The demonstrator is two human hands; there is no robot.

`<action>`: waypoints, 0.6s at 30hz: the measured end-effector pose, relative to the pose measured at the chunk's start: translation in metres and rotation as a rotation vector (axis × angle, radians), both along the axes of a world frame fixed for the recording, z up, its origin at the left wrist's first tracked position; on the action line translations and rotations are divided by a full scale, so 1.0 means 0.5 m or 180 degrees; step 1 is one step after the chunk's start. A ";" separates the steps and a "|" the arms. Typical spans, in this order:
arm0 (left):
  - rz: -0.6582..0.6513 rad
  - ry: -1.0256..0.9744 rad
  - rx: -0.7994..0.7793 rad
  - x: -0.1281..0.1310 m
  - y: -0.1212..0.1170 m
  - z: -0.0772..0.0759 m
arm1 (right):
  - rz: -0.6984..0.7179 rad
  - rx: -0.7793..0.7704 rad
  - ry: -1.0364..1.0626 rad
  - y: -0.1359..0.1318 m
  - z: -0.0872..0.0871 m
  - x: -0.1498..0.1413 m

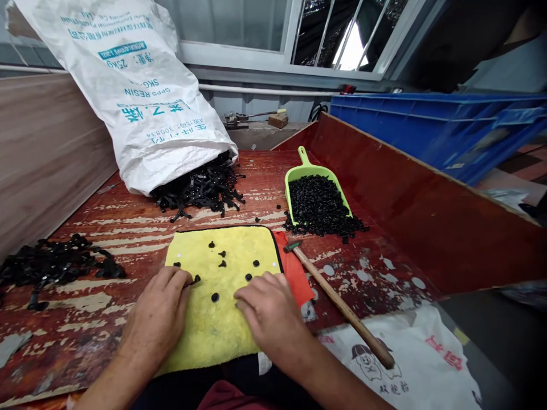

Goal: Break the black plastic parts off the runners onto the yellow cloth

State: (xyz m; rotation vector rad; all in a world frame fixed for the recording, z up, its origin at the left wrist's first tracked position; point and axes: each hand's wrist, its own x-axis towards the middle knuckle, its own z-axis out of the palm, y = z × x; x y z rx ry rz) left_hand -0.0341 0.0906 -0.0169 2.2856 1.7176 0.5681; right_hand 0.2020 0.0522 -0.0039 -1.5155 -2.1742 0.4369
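My left hand [161, 307] rests over the left side of a yellow cloth [200, 333], fingers curled and closed. A small black plastic part [196, 279] sticks out at its fingertips. On the cloth's right side is my right hand [273, 313], thumb and fingers drawn together; whatever they may hold is hidden. Between the hands lies a round black piece [215, 297]. Two more round pieces, one of them a black disc [256, 263], lie just beyond my right hand. Small stemmed black parts, such as a black peg [222, 254], are scattered near the cloth's far half.
A hammer [342, 302] lies right of the cloth, beside an orange-red sheet [298, 276]. Behind it, a green dustpan [304, 162] holds many small black parts. A white sack [171, 114] spills black pieces [200, 191]. Another black pile [55, 265] sits left. A wooden board [384, 199] borders the right.
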 end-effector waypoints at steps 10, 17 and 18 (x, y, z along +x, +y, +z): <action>0.0603 -0.2684 -0.2614 0.005 -0.027 0.030 | 0.0026 0.0056 -0.0034 0.045 -0.040 -0.081; 0.0738 -0.2547 -0.2901 0.036 -0.006 0.020 | -0.0022 0.0019 0.0212 0.047 -0.051 -0.081; 0.0738 -0.2484 -0.2889 0.036 -0.004 0.018 | -0.0033 0.0015 0.0226 0.048 -0.052 -0.081</action>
